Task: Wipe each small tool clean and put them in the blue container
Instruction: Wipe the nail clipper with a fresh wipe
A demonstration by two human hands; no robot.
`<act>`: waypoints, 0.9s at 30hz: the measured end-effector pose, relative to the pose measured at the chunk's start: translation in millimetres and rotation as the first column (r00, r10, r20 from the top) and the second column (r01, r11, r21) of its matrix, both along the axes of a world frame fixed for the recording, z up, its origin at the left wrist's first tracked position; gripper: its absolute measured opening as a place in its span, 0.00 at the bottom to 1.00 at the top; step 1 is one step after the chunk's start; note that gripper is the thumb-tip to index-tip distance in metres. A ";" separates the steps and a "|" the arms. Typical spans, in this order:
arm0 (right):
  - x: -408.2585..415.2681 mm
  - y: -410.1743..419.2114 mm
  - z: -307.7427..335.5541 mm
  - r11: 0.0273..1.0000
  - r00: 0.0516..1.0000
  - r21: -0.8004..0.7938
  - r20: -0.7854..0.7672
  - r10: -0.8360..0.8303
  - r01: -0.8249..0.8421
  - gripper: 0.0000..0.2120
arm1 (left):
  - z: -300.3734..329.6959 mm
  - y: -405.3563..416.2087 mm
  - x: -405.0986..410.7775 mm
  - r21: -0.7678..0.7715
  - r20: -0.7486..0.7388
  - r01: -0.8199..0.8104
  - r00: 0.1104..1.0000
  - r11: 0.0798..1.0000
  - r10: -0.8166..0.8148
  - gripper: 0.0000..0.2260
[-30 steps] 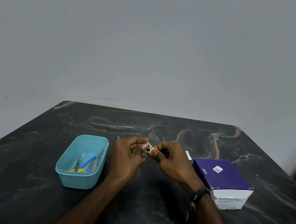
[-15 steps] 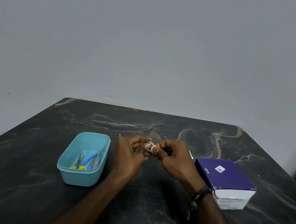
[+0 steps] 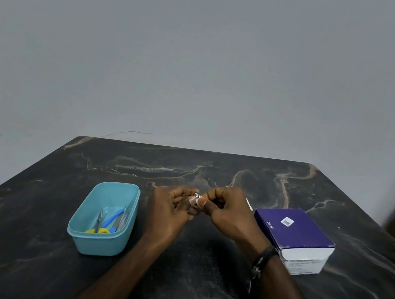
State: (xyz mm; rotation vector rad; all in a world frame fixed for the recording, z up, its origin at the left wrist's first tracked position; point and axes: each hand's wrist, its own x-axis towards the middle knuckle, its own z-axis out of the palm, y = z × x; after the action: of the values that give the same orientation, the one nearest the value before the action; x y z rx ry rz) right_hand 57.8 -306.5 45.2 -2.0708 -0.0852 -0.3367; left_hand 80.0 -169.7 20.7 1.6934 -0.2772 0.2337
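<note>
Right now your left hand (image 3: 168,209) and right hand (image 3: 226,212) meet above the dark marble table (image 3: 20,250), fingers curled, pinching a small metal tool (image 3: 196,196) and a pale wipe (image 3: 193,201) between them; which hand holds which I cannot tell. Just left of your left hand sits the blue container (image 3: 99,242), holding yellow-handled scissors (image 3: 98,229), a blue-handled tool (image 3: 112,217) and slim metal pieces (image 3: 122,220). Near your right wrist lies a closed purple-and-white box (image 3: 292,231), with a white scrap (image 3: 249,204) behind it.
</note>
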 end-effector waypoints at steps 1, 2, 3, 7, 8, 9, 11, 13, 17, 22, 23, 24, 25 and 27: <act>0.6 0.0 0.2 1.000 1.000 0.005 0.001 0.001 -0.001 0.06 | 0.0 -0.3 0.6 -0.006 0.001 -0.008 1.000 1.000 0.008 0.08; 1.1 -0.1 0.0 1.000 1.000 0.009 0.003 -0.001 0.001 0.07 | 0.3 -0.1 1.6 -0.021 0.001 -0.020 1.000 1.000 0.020 0.08; 1.5 -0.3 0.1 1.000 1.000 0.009 0.004 -0.005 0.005 0.07 | 0.5 0.3 2.5 -0.048 0.003 -0.031 1.000 0.998 0.031 0.08; -0.2 -1.9 0.3 0.998 1.000 -0.055 -0.014 0.006 -0.006 0.07 | 3.4 4.1 3.5 -0.110 0.038 -0.079 0.996 0.991 0.084 0.08; -0.4 -2.2 -0.4 0.998 1.000 -0.064 -0.020 0.004 -0.006 0.07 | 4.2 4.9 3.3 -0.123 0.037 -0.083 0.995 0.989 0.088 0.08; -0.2 -2.6 -1.0 0.998 1.000 -0.066 -0.024 0.000 -0.001 0.07 | 4.3 5.5 3.6 -0.129 0.032 -0.082 0.996 0.988 0.087 0.07; 0.5 -2.4 -1.4 0.998 1.000 -0.058 -0.022 -0.007 0.006 0.07 | 3.4 6.1 4.7 -0.111 0.031 -0.080 0.996 0.991 0.084 0.07; 1.0 -1.2 -1.7 0.999 1.000 -0.040 -0.011 -0.010 0.010 0.07 | 1.9 5.7 5.0 -0.062 0.030 -0.069 0.997 0.996 0.071 0.06; 1.9 -1.1 -2.3 1.000 1.000 -0.011 0.001 0.007 -0.006 0.07 | 1.6 1.6 1.4 0.067 0.026 -0.021 0.999 0.998 0.019 0.08; 4.4 -2.3 -3.3 0.998 0.997 -0.027 -0.053 0.051 -0.053 0.10 | 4.1 4.8 1.5 0.153 0.122 -0.055 0.992 0.987 0.037 0.09; 4.2 -3.5 -3.1 0.998 0.996 -0.028 -0.068 0.060 -0.062 0.11 | 4.3 5.5 1.7 0.198 0.150 -0.055 0.988 0.979 0.025 0.09; 3.7 -5.0 -2.8 0.997 0.994 -0.027 -0.080 0.068 -0.070 0.11 | 4.6 6.1 1.4 0.240 0.168 -0.048 0.986 0.969 0.008 0.10; 3.2 -6.6 -2.3 0.997 0.994 -0.026 -0.087 0.070 -0.072 0.11 | 5.2 6.6 0.6 0.272 0.176 -0.035 0.984 0.962 -0.014 0.10; 2.3 -10.2 -1.3 0.998 0.995 -0.015 -0.086 0.055 -0.056 0.09 | 5.1 7.2 1.3 0.306 0.179 0.002 0.982 0.952 -0.059 0.11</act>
State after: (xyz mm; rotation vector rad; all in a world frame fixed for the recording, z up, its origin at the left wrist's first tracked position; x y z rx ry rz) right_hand 60.0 -316.7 43.9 -2.0933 -0.0940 -0.2134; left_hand 81.3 -162.5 25.7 1.9740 -0.4996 0.3408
